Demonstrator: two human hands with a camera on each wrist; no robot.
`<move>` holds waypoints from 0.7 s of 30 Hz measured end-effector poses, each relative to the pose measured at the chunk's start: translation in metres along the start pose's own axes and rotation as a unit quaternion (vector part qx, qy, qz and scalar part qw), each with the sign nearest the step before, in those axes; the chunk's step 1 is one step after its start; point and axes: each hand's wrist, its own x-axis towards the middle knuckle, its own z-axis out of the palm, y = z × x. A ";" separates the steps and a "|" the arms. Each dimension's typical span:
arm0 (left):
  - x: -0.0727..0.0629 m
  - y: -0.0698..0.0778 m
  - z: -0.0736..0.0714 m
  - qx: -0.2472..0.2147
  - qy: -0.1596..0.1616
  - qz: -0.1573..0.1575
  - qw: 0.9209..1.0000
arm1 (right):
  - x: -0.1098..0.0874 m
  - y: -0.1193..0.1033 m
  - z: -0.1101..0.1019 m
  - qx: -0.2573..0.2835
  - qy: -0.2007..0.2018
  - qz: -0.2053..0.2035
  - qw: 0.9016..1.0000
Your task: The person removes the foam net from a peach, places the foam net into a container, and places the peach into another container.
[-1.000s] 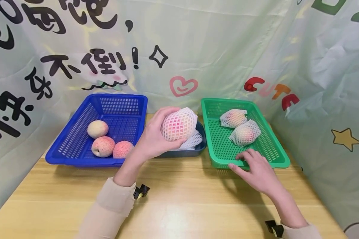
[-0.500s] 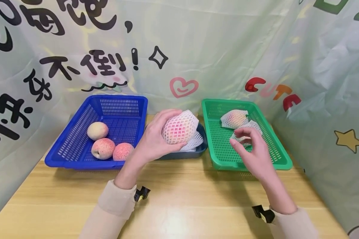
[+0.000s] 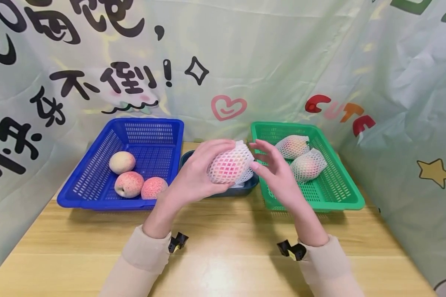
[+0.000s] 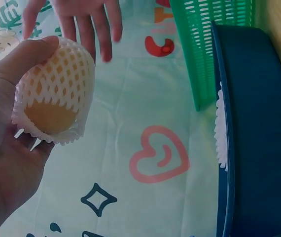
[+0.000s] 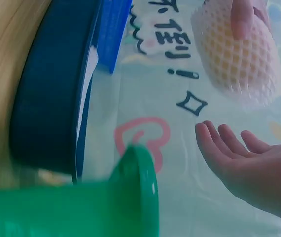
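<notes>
My left hand (image 3: pixel 195 177) grips a peach in a white foam net (image 3: pixel 227 167), held up over a small dark blue basin (image 3: pixel 250 189). In the left wrist view the peach's bare end (image 4: pixel 52 118) shows through the net's opening. My right hand (image 3: pixel 282 179) is raised close to the net's other end, fingers spread and lightly bent, holding nothing. A gap separates these right-hand fingers (image 5: pixel 214 148) from the netted peach (image 5: pixel 236 54) in the right wrist view. White foam netting (image 4: pixel 221 128) lies in the basin, mostly hidden by the held peach.
On the left stands a blue basket (image 3: pixel 68 194) with three bare peaches (image 3: pixel 129 184). A green basket (image 3: pixel 351 202) on the right holds two netted peaches (image 3: pixel 307 165). A printed cloth (image 3: pixel 282 62) hangs behind the wooden table (image 3: pixel 223 247).
My right hand has moved from the front of the green basket, up and leftward, to beside the netted peach. My left hand has shifted slightly right and down, still holding the peach.
</notes>
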 end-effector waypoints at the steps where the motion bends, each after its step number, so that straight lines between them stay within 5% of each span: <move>1: 0.000 0.000 0.001 0.001 -0.004 0.005 1.000 | 0.001 0.000 0.003 0.007 -0.008 0.006 1.000; 9: -0.001 0.001 0.004 0.002 -0.022 0.022 1.000 | 0.009 0.005 0.022 0.095 -0.048 0.033 0.994; 21: -0.001 0.000 0.008 0.019 -0.041 0.007 0.999 | 0.011 0.013 0.030 0.105 -0.046 0.027 0.993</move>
